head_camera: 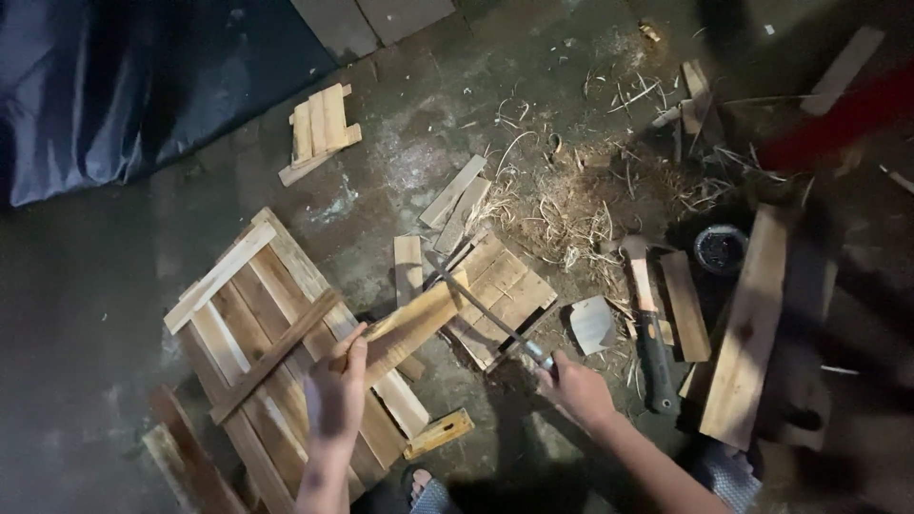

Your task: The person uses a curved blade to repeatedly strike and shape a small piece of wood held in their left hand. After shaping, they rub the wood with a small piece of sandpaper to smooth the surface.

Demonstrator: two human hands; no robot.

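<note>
Wooden slat (pixel 411 326) held at its lower end by the left hand (pixel 335 390), fingers wrapped round it, above a slatted pallet panel (pixel 249 314). Right hand (pixel 574 385) fingers closed on a saw (pixel 486 309) whose blade crosses the slat. A hammer (pixel 649 324) lies near on the floor.

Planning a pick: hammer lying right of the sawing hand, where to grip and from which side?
Grip the hammer by its black handle end, nearest the person. It lies flat, head pointing away, so come from above. A plank lies close on its right; the right hand is on its left.
</note>
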